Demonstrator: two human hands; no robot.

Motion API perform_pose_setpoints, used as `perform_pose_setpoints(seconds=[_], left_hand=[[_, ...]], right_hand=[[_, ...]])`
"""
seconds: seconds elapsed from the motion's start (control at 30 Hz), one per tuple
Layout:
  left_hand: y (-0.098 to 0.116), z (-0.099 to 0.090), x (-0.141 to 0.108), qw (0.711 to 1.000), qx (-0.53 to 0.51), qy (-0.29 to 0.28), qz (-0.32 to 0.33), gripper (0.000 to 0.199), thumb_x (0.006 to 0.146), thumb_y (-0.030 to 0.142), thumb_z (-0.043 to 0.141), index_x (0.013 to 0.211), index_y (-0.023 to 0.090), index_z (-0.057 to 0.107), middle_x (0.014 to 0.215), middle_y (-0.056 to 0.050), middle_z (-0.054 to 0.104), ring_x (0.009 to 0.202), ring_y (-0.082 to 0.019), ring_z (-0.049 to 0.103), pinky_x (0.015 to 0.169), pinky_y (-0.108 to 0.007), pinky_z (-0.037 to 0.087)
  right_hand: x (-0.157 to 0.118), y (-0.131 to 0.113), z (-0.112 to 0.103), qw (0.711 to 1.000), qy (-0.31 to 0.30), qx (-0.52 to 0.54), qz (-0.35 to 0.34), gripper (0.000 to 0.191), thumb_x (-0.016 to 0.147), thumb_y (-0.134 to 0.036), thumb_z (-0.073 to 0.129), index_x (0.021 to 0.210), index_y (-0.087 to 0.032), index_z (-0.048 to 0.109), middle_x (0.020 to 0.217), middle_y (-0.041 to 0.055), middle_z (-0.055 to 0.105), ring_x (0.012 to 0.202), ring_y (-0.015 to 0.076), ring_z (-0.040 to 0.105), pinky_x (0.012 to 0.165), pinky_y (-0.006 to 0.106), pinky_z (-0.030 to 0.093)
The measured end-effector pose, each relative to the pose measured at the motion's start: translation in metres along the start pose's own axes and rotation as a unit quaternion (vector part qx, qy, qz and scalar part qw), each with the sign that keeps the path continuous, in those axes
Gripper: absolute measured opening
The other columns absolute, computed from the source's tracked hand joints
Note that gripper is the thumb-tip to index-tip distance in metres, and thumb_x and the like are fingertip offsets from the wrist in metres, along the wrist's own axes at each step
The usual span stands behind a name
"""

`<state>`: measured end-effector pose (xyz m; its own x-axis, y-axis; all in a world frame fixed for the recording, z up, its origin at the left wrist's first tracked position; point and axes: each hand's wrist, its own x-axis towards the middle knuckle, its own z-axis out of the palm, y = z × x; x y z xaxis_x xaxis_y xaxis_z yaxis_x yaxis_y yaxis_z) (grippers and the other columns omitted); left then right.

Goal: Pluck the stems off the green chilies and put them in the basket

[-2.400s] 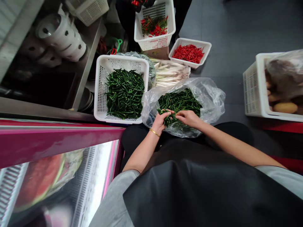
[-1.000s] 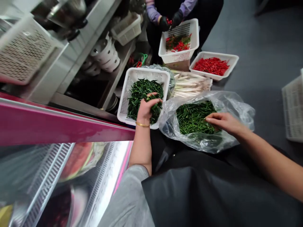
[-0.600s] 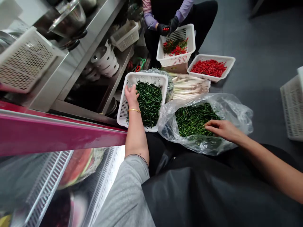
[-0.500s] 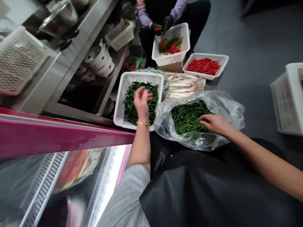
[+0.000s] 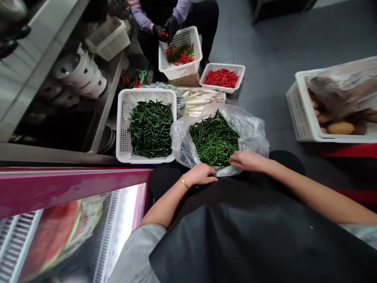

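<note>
Returning from the white basket (image 5: 123, 131) at left, the left hand (image 5: 203, 174) settles near the right hand (image 5: 249, 161) at the clear plastic bag (image 5: 253, 127), so work seems centred again on the green chillies (image 5: 214, 141) inside, fingers curled narrow, though I can't make out whether either grips anything.

Your left hand (image 5: 202, 174) is at the near edge of the plastic bag (image 5: 252, 127); your right hand (image 5: 248, 160) is at its near right side, fingertips beside the green peppers (image 5: 214, 143) inside. To your left, a white basket (image 5: 124, 131) holds more. Beyond, a co-worker's gloved hands (image 5: 171, 26) hold something red above another basket (image 5: 180, 72).
</note>
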<state>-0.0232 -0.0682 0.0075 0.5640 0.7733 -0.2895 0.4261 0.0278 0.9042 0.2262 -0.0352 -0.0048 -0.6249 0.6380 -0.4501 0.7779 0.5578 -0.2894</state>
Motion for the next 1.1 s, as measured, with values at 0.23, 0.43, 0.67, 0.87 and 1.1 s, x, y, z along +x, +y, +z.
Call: perform_pose_setpoints(seconds=[0.23,0.43,0.67,0.87,1.1], left_hand=[[0.025,-0.017,0.025,0.992,0.106,0.035,0.055,0.022,0.083,0.033,0.054,0.085,0.021,0.072,0.084,-0.005,0.071,0.075,-0.017,0.062,0.07,-0.025,0.043],[-0.002,-0.027,0.07,0.988,-0.027,0.152,-0.016,0.021,0.076,0.033,0.059,0.076,0.016,0.071,0.07,-0.003,0.066,0.065,-0.014,0.055,0.064,-0.024,0.041],[-0.023,-0.018,0.091,0.976,-0.086,0.189,-0.062,0.015,0.07,0.029,0.063,0.071,0.016,0.069,0.063,-0.001,0.062,0.061,-0.012,0.053,0.061,-0.023,0.041],[-0.017,-0.012,0.074,0.951,-0.209,0.175,-0.148,0.026,0.071,0.04,0.064,0.075,0.014,0.067,0.064,-0.004,0.064,0.058,-0.013,0.057,0.052,-0.022,0.041],[-0.036,-0.024,0.06,0.929,-0.183,0.272,-0.174,0.026,0.076,0.039,0.058,0.08,0.015,0.068,0.068,-0.004,0.065,0.059,-0.013,0.058,0.051,-0.022,0.04]], right_hand=[[0.083,0.029,-0.041,0.98,0.058,-0.041,0.184,0.032,0.087,-0.031,0.049,0.103,-0.013,0.069,0.106,0.0182,0.067,0.093,0.0273,0.064,0.071,0.032,0.045],[0.071,0.055,-0.052,0.975,0.126,0.114,0.146,0.031,0.085,-0.034,0.047,0.095,-0.018,0.071,0.089,0.0064,0.072,0.08,0.0184,0.064,0.069,0.026,0.044],[0.082,0.036,-0.026,0.985,0.068,-0.022,0.158,0.032,0.085,-0.035,0.05,0.107,-0.018,0.066,0.103,0.0122,0.07,0.088,0.0234,0.064,0.067,0.029,0.043],[0.087,0.013,-0.042,0.986,0.134,0.044,0.09,0.028,0.087,-0.035,0.048,0.105,-0.023,0.066,0.102,0.0062,0.069,0.092,0.02,0.062,0.072,0.027,0.042],[0.044,0.006,-0.011,0.994,0.104,0.029,-0.034,0.044,0.086,-0.025,0.051,0.129,-0.024,0.055,0.109,0.0085,0.062,0.088,0.0186,0.062,0.07,0.026,0.044]])
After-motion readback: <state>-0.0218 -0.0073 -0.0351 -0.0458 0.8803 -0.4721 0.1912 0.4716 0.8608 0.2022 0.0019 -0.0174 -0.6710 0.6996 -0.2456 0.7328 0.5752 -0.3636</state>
